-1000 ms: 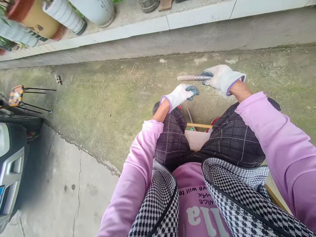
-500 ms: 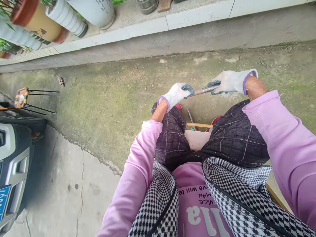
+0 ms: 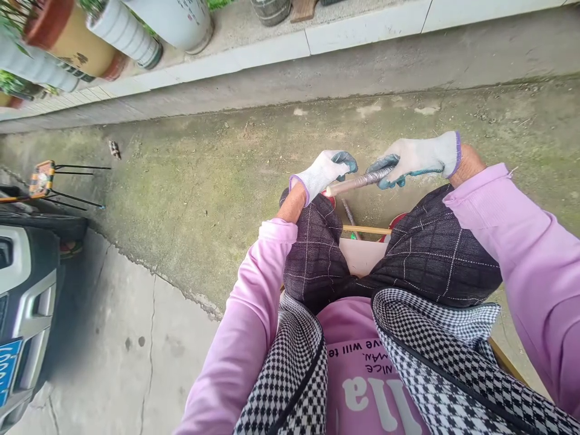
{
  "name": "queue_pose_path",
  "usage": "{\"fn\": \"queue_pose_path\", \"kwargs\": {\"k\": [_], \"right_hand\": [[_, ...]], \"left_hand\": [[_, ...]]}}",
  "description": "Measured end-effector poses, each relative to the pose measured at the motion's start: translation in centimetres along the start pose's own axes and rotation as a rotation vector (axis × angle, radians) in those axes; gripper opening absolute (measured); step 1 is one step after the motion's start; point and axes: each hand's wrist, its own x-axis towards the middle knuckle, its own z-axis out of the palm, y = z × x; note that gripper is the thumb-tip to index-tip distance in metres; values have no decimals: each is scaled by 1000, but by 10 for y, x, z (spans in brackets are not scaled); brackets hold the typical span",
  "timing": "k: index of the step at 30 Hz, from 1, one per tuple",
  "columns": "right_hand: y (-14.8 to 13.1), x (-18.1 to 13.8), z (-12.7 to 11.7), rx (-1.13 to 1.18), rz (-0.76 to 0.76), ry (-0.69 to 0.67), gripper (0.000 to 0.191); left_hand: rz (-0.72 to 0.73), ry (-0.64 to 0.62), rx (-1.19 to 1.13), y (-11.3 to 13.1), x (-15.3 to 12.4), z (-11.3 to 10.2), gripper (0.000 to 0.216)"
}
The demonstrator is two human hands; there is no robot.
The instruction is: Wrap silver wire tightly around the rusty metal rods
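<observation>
My right hand (image 3: 419, 157), in a white glove with blue-grey fingertips, is closed around a short metal rod (image 3: 360, 181) with a threaded middle. The rod slants down to the left over my left knee. My left hand (image 3: 324, 172), gloved the same way, has its fingers curled just above the rod's lower end. That end passes under its palm, and I cannot tell whether they touch. I sit with both knees apart above the mossy concrete ground (image 3: 203, 181).
A pale wooden board (image 3: 360, 254) lies between my legs, with a second thin rod (image 3: 348, 211) on the ground beyond it. A small stool with thin metal legs (image 3: 43, 178) lies at the left. A car bumper (image 3: 22, 302) fills the lower left. Planters (image 3: 122, 36) line the raised curb.
My right hand brought the rod in from the upper right and tilted its left end down. My left hand briefly gripped that end, and now it sits just above it.
</observation>
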Motion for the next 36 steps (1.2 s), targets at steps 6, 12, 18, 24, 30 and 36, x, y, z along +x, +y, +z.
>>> {"fn": "queue_pose_path", "kwargs": {"k": [6, 12, 18, 24, 30, 36], "right_hand": [[-26, -6, -6, 415, 32, 316, 56], [-26, 10, -8, 43, 165, 437, 39], [-5, 23, -5, -442, 206, 303, 33], [43, 19, -4, -245, 152, 38, 46], [32, 2, -6, 10, 53, -34, 52], [-19, -1, -3, 368, 9, 248, 37]], "left_hand": [[-36, 20, -141, 7, -1, 3, 3], [-53, -53, -92, 7, -5, 8, 10], [-43, -37, 25, 1, -1, 10, 15], [9, 28, 141, -11, 5, -2, 16], [66, -6, 67, -17, 13, -2, 11], [28, -5, -24, -8, 12, 9, 10]]}}
